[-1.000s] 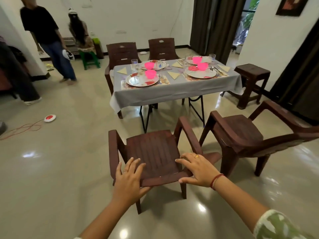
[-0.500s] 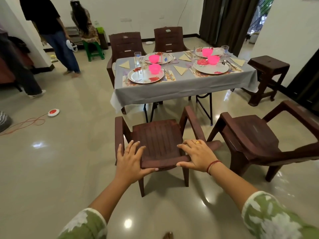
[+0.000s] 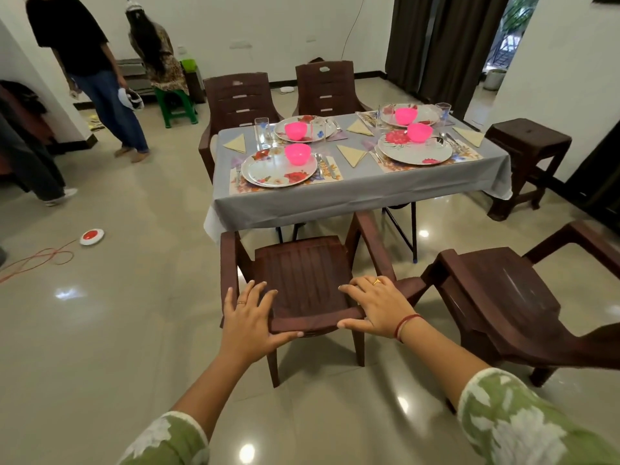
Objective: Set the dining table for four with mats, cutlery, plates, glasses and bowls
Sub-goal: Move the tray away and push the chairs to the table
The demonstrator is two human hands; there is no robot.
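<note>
My left hand [image 3: 248, 317] and my right hand [image 3: 375, 307] grip the top edge of a brown plastic chair's [image 3: 302, 276] backrest, fingers over the front, thumbs behind. The chair faces the dining table [image 3: 335, 193], its armrests reaching the hanging grey cloth. On the table lie floral mats, each with a flowered plate [image 3: 278, 169] and a pink bowl [image 3: 297, 153]. Cutlery lies beside the plates, a glass [image 3: 262, 132] stands at the left, and folded yellow napkins [image 3: 350, 154] lie between the settings.
A second brown chair [image 3: 496, 297] stands just right of mine, angled. Two more chairs [image 3: 238, 99] are tucked in at the far side. A brown stool [image 3: 526, 146] is right of the table. A standing person [image 3: 84, 62] is at the far left. A red-white disc [image 3: 91, 236] with an orange cable lies on the floor.
The chair has slid forward to the table's near edge with both hands on its backrest, and I have moved closer to the table.
</note>
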